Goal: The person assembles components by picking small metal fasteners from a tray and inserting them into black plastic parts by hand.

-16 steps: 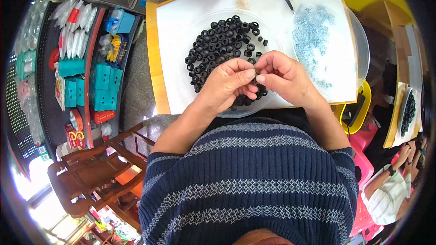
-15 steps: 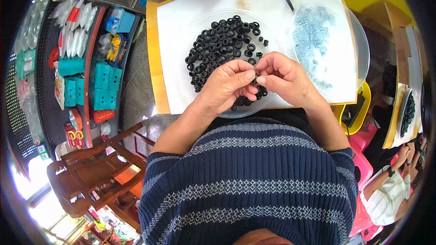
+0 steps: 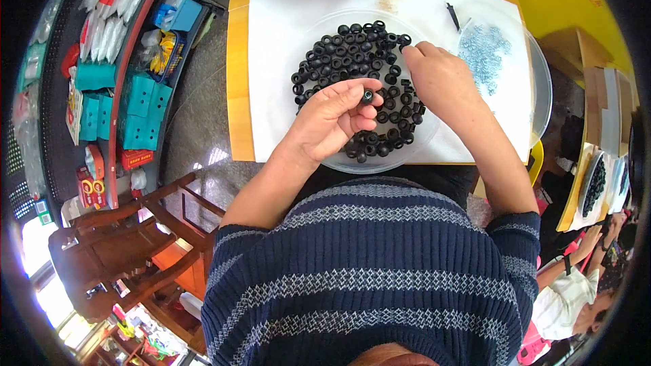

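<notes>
My left hand (image 3: 332, 112) pinches a small black ring-shaped part (image 3: 367, 97) between thumb and fingers, and a pale ring shows inside its opening. It is raised over a shallow clear round dish (image 3: 427, 137) holding a heap of similar black parts (image 3: 342, 57). Beside the heap's right edge is my right hand (image 3: 437, 78), back upward and fingers bunched downward. Its fingertips are mostly hidden, so what they hold, if anything, does not show. To its right lie many tiny clear bluish rings (image 3: 483, 54) on a clear round lid or dish.
White sheeting (image 3: 285, 7) covers the wooden table (image 3: 239, 61). A thin black tool (image 3: 452, 16) lies at the back. Shelves with bagged goods (image 3: 108, 27) and a wooden chair (image 3: 129, 244) stand left. Another person (image 3: 566, 298) is at far right, near another dish of black parts (image 3: 595, 186).
My right hand has left my left hand and moved up and right, to the heap's edge. My left hand keeps its pinch on the black part. The whole view has shifted slightly.
</notes>
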Action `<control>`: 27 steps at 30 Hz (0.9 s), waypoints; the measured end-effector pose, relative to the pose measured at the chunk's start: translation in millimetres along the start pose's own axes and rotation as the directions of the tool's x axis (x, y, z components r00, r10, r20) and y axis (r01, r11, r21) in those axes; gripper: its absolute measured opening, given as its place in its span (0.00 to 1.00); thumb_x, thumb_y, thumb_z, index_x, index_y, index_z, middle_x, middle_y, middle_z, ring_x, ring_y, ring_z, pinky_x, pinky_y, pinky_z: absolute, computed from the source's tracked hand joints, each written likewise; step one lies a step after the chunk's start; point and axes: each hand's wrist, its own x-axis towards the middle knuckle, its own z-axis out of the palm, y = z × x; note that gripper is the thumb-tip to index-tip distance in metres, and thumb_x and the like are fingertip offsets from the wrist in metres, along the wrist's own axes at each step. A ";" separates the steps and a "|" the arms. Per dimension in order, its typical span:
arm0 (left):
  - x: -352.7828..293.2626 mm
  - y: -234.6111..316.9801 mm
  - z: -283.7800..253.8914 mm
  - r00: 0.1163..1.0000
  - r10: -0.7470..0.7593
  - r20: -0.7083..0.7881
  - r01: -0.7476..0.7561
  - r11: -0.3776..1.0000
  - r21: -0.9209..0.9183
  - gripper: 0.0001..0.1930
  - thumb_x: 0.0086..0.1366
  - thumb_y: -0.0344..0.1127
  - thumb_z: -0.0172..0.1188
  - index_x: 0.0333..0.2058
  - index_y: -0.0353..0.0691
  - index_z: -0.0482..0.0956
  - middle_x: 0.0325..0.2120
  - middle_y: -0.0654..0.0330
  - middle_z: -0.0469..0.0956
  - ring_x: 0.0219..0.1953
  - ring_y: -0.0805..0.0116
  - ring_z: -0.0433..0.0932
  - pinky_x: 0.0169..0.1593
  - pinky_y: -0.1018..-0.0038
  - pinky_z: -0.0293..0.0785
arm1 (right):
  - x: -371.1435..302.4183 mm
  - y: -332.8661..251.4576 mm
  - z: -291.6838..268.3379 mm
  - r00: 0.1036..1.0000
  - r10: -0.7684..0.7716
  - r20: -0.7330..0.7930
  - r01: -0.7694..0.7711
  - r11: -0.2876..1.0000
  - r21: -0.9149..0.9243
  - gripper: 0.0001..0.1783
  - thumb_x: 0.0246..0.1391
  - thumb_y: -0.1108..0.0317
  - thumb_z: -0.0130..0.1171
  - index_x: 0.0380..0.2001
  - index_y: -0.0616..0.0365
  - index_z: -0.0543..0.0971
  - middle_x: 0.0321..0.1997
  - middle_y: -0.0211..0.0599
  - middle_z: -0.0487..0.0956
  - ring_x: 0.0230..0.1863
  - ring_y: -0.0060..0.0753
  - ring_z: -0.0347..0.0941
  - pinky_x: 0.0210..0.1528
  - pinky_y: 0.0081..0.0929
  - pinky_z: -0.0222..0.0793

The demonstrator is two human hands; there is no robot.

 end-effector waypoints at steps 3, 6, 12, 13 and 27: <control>-3.4 3.1 -0.4 1.000 -0.004 -0.007 0.004 1.000 0.010 0.16 0.59 0.31 0.48 0.45 0.28 0.64 0.32 0.52 0.72 0.27 0.75 0.73 0.31 0.83 0.76 | 8.7 -8.8 -1.5 0.991 -0.047 0.127 0.068 0.984 -0.166 0.04 0.38 0.74 0.49 0.23 0.61 0.70 0.24 0.41 0.73 0.30 0.40 0.72 0.29 0.31 0.70; -5.2 4.1 -2.4 1.000 0.003 0.007 -0.003 0.999 -0.033 0.16 0.58 0.28 0.48 0.45 0.28 0.64 0.33 0.51 0.71 0.28 0.73 0.74 0.34 0.80 0.77 | 10.0 -11.2 4.8 0.987 -0.050 0.153 0.076 0.982 -0.172 0.05 0.39 0.73 0.49 0.23 0.61 0.70 0.24 0.40 0.73 0.30 0.39 0.73 0.29 0.31 0.70; -2.3 1.9 -2.5 1.000 0.000 0.019 0.001 0.999 -0.047 0.13 0.58 0.26 0.48 0.42 0.30 0.66 0.33 0.50 0.72 0.29 0.71 0.76 0.35 0.77 0.77 | 7.3 -9.4 6.3 0.991 -0.048 0.129 0.062 0.992 -0.108 0.06 0.39 0.75 0.50 0.25 0.62 0.71 0.28 0.43 0.74 0.31 0.39 0.73 0.32 0.29 0.70; -1.7 1.6 -1.9 0.999 0.005 0.032 -0.004 0.999 -0.045 0.12 0.58 0.27 0.48 0.41 0.31 0.67 0.33 0.50 0.72 0.29 0.71 0.76 0.35 0.76 0.77 | 3.4 -7.3 1.6 0.996 -0.008 0.094 -0.013 0.975 0.224 0.07 0.41 0.75 0.49 0.28 0.62 0.72 0.29 0.42 0.74 0.31 0.36 0.73 0.33 0.26 0.70; 17.3 -12.9 21.3 1.000 0.023 -0.006 -0.023 1.000 0.007 0.08 0.57 0.26 0.50 0.37 0.35 0.70 0.28 0.57 0.74 0.29 0.70 0.76 0.34 0.75 0.77 | -46.1 -11.3 -1.1 0.983 0.181 -0.014 -0.093 0.569 0.817 0.13 0.47 0.75 0.50 0.39 0.58 0.73 0.34 0.41 0.76 0.33 0.30 0.74 0.34 0.20 0.69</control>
